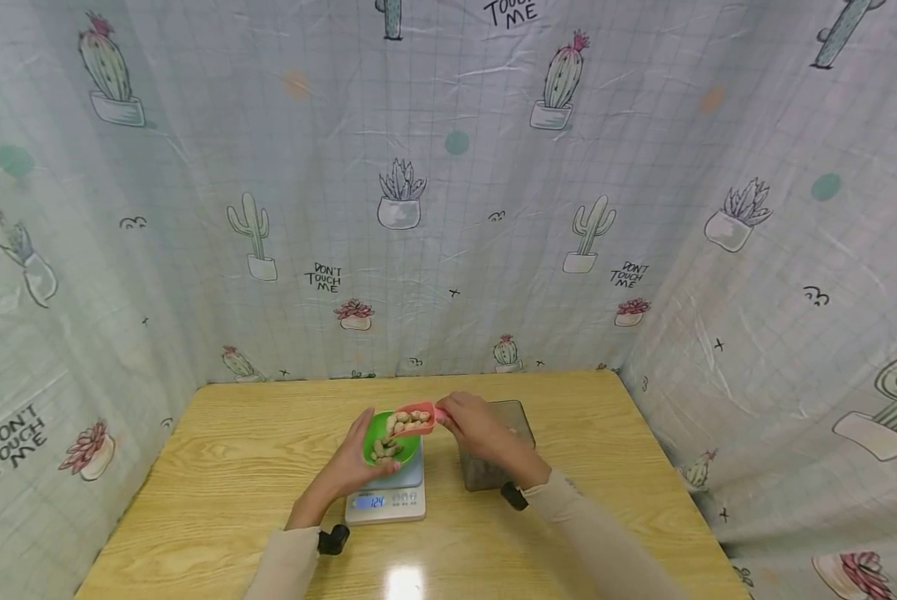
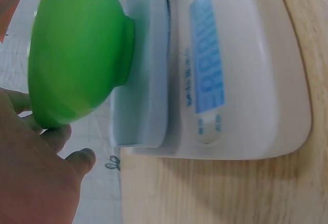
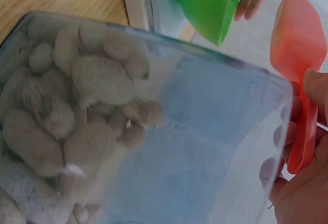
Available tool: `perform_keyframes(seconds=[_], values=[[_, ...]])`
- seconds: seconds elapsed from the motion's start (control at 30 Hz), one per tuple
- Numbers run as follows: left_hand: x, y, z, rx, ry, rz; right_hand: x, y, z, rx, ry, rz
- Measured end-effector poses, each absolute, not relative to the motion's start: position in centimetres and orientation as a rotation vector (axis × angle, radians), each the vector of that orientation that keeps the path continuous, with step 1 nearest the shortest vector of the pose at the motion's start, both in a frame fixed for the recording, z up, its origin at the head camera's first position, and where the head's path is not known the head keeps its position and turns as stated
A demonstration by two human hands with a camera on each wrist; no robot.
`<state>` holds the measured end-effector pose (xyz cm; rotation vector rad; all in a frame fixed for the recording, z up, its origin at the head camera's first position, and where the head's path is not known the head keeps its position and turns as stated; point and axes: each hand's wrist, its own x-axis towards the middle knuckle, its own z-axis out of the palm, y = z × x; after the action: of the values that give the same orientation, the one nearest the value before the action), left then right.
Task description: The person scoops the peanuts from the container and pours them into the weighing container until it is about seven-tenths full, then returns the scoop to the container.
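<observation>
Left hand [image 1: 348, 467] grips the bowl [image 1: 406, 448], probably to steady it on the scale [image 1: 387, 512]; peanuts [image 1: 384, 451] lie inside. The scoop [image 3: 297, 39], loaded with more, is gripped by the right hand [image 1: 484, 427] above the bowl, presumably so strays fall in. Rightmost, on the desk [image 1: 591, 467], a clear box [image 1: 486, 477] holds peanuts.

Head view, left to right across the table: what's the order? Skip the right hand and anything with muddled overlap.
Left hand → green bowl → red scoop → see-through container.
</observation>
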<state>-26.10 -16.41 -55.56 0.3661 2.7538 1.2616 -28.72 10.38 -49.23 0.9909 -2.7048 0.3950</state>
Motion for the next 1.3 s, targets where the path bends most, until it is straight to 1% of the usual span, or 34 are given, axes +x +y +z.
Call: perform_keyframes(seconds=[0.57,0.73,0.9,1.13,1.3], values=[[-26.3,-16.8,-56.9,0.303,2.680,1.363,-29.2,9.0,-50.0,0.968,-2.772,0.199],[-26.3,-16.8,-56.8,0.280,2.688,1.357,-29.2,8.4,-49.3,1.014,-2.776,0.076],[-26.5,-16.8,-56.8,0.279,2.692,1.340,-29.4,7.7,-48.7,1.064,-2.743,-0.171],[-26.5,-16.9,-56.8,0.286,2.695,1.330,-29.7,6.9,-46.7,1.138,-2.571,-0.435],[-26.5,-16.8,-56.7,0.267,2.688,1.331,-29.9,6.6,-45.4,1.174,-2.558,-0.521]])
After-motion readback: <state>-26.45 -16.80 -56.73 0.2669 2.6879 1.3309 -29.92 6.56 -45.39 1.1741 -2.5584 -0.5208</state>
